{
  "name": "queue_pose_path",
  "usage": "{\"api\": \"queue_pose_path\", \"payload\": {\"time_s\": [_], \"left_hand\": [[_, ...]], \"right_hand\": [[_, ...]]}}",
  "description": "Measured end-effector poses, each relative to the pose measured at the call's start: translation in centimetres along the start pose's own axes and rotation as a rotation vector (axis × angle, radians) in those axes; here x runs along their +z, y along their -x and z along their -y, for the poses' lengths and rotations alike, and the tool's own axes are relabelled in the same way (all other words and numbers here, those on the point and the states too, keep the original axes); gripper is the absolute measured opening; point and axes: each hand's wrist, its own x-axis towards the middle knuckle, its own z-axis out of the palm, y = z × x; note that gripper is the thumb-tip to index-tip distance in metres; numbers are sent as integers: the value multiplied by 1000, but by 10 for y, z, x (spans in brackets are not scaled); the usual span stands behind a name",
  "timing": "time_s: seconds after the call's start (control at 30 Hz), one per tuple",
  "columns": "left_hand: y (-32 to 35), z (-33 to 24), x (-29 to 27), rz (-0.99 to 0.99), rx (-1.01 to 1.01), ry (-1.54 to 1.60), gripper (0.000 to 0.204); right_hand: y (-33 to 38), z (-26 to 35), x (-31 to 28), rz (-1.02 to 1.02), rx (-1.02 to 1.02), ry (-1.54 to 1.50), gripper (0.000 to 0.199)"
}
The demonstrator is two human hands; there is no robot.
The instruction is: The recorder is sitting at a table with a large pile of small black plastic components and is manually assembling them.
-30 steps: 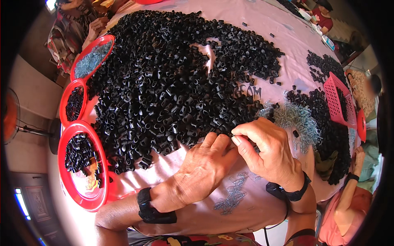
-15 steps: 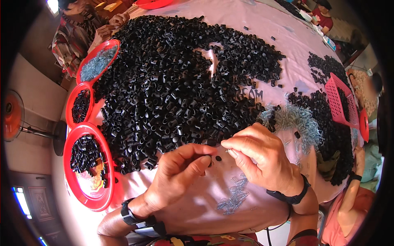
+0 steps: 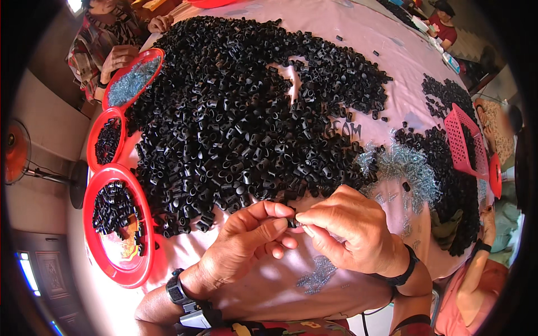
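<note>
Between thumb and forefinger, my left hand (image 3: 241, 238) grips a small black plastic cord-lock piece (image 3: 291, 223). My right hand (image 3: 353, 227) is closed in a pinch, its fingertips meeting that piece from the right. Whatever sits in the right pinch is too small and covered to make out. Just beyond both hands spreads a big heap of hollow black cord-lock barrels (image 3: 224, 129). Small metal springs (image 3: 318, 274) lie on the pink cloth below my right hand, partly hidden by it.
Along the left edge stand a red plate (image 3: 88, 241) of black pieces, a smaller red plate (image 3: 90, 140) and another holding springs (image 3: 134, 81). More springs (image 3: 406, 171) and a pink basket (image 3: 462, 143) are to the right. Other people's hands (image 3: 120, 56) and an arm (image 3: 476, 269) flank the table.
My right hand has moved left, and its fingertips now meet the piece in my left hand. At the upper left, the other person's hands have drawn apart, one toward the spring plate.
</note>
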Motion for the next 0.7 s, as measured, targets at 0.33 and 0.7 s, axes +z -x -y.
{"api": "queue_pose_path", "payload": {"time_s": [0.33,0.7], "left_hand": [[-2,4,-3,25,-18,-37,27],[-4,-12,-14,116,19,369,25]], "right_hand": [[0,-1,2,26,-17,41,41],[5,-14,5,151,105,280,34]]}}
